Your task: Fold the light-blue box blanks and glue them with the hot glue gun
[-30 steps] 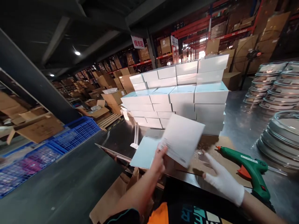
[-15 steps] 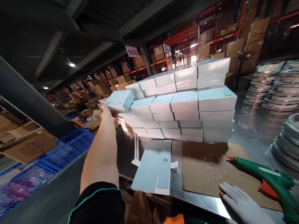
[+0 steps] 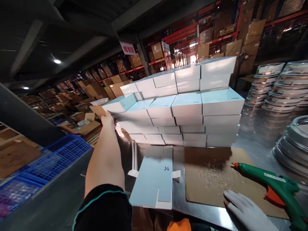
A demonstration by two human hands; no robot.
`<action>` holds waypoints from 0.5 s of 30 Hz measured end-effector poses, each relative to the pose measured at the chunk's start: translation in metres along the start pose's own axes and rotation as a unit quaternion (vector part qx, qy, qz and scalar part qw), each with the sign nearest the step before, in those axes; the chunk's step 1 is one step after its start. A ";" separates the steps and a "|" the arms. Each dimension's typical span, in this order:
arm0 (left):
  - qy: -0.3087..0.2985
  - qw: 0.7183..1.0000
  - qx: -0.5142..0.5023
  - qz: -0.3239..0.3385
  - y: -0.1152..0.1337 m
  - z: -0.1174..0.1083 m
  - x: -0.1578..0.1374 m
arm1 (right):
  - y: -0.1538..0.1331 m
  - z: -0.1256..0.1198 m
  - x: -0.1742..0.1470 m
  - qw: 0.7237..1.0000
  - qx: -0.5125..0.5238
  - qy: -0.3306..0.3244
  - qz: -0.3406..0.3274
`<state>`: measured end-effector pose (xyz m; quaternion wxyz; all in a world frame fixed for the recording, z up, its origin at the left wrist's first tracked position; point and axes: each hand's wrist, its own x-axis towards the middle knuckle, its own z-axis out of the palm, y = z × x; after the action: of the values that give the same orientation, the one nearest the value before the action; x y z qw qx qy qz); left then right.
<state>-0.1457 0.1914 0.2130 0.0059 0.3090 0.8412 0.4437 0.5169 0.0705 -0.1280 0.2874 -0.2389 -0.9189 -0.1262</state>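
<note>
Box [image 3: 116,106] seemingly against left fingers [image 3: 108,114]

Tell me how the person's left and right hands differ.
The left hand is bare, while the right hand wears a white glove. The left hand grips a box at the left end of the stack; the right hand is open at the brown cardboard, holding nothing visible.

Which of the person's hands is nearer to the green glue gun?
Right. The gloved right hand is just left of the glue gun, by the cardboard's near edge; the left hand is much farther off, at a box on the stack's left end.
</note>
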 end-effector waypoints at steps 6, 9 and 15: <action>-0.181 0.970 0.161 0.010 -0.060 0.035 -0.101 | -0.012 -0.033 0.027 0.997 0.035 -0.065 0.038; -0.312 0.919 0.240 -0.002 -0.105 0.062 -0.176 | -0.013 -0.039 0.033 0.994 0.059 -0.080 0.041; -0.294 0.910 0.293 0.011 -0.147 0.080 -0.244 | -0.017 -0.043 0.041 0.989 0.091 -0.103 0.054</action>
<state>-0.0010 0.0615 -0.0108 0.1574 0.4222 0.8903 0.0662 0.4994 0.0553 -0.0710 0.2182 -0.2724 -0.9371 -0.0014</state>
